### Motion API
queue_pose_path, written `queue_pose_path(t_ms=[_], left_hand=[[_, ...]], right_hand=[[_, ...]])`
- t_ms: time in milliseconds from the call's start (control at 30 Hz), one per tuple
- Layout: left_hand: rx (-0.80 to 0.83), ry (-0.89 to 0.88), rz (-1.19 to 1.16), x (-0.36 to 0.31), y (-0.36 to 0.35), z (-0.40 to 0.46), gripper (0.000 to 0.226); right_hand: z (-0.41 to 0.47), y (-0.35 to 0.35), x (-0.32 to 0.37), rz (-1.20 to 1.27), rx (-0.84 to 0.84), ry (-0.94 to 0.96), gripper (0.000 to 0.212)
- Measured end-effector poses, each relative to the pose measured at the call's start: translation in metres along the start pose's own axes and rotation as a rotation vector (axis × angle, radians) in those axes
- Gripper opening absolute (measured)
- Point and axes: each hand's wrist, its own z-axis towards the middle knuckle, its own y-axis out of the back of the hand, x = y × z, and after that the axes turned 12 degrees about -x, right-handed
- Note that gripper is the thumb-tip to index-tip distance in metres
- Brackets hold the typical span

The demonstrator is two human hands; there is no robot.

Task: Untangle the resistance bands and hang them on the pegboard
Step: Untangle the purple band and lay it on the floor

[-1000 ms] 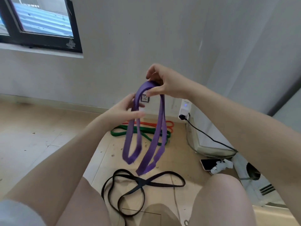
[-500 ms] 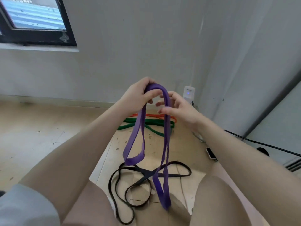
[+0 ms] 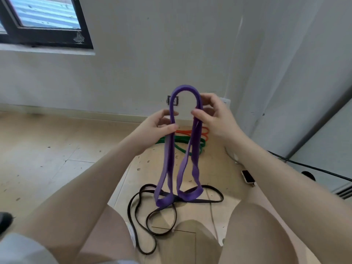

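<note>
1. In front of me, above my knees, my left hand (image 3: 155, 128) pinches the left strand of the purple band (image 3: 170, 159).
2. My right hand (image 3: 215, 119) pinches its right strand; the top arches between both hands.
3. On the floor (image 3: 57, 149), the black band (image 3: 144, 221) lies near, under the purple loops.
4. The green band (image 3: 181, 141) and the orange band (image 3: 185, 132) lie farther, by the wall.

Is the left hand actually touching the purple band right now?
Touching. In the head view, the left hand pinches the left strand of the purple band between thumb and fingers, with no gap showing.
</note>
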Motion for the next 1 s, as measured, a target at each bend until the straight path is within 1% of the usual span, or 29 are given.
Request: queue_pose_path(t_ms=[133, 200, 333, 467, 567, 700, 800, 833, 867, 967, 1000], left_hand=[[-0.051, -0.018, -0.115, -0.004, -0.017, 0.0, 0.028], [-0.087, -0.005, -0.157, -0.004, -0.022, 0.002, 0.027], [-0.16, -0.01, -0.156, -0.004, -0.022, 0.005, 0.03], [-0.174, -0.014, -0.159, -0.003, -0.021, 0.004, 0.033], [-0.196, -0.024, -0.194, -0.001, -0.025, 0.004, 0.032], [-0.262, -0.029, -0.29, 0.005, -0.033, 0.002, 0.034], [-0.334, -0.047, -0.257, 0.01, -0.04, 0.001, 0.034], [-0.36, -0.052, -0.217, 0.012, -0.041, 0.003, 0.033], [-0.387, -0.054, -0.169, 0.015, -0.04, 0.005, 0.03], [-0.468, -0.044, -0.117, 0.02, -0.031, 0.012, 0.02], [-0.489, -0.041, -0.12, 0.02, -0.029, 0.014, 0.016]], right_hand=[[0.014, -0.015, 0.014, -0.067, 0.044, 0.092, 0.039], [0.017, -0.021, 0.015, -0.075, 0.042, 0.085, 0.043], [0.016, -0.023, 0.012, 0.154, 0.038, -0.034, 0.04], [0.013, -0.022, 0.007, 0.334, 0.048, -0.129, 0.036], [0.011, -0.029, 0.004, 0.305, -0.032, -0.142, 0.029], [0.001, -0.04, -0.004, 0.299, -0.206, -0.202, 0.023], [-0.007, -0.051, -0.009, 0.291, -0.256, -0.201, 0.008], [-0.009, -0.052, -0.01, 0.277, -0.245, -0.175, 0.009], [-0.01, -0.051, -0.013, 0.259, -0.205, -0.14, 0.016], [-0.02, -0.043, -0.021, 0.183, 0.078, -0.099, 0.034], [-0.026, -0.043, -0.027, 0.122, 0.141, -0.103, 0.039]])
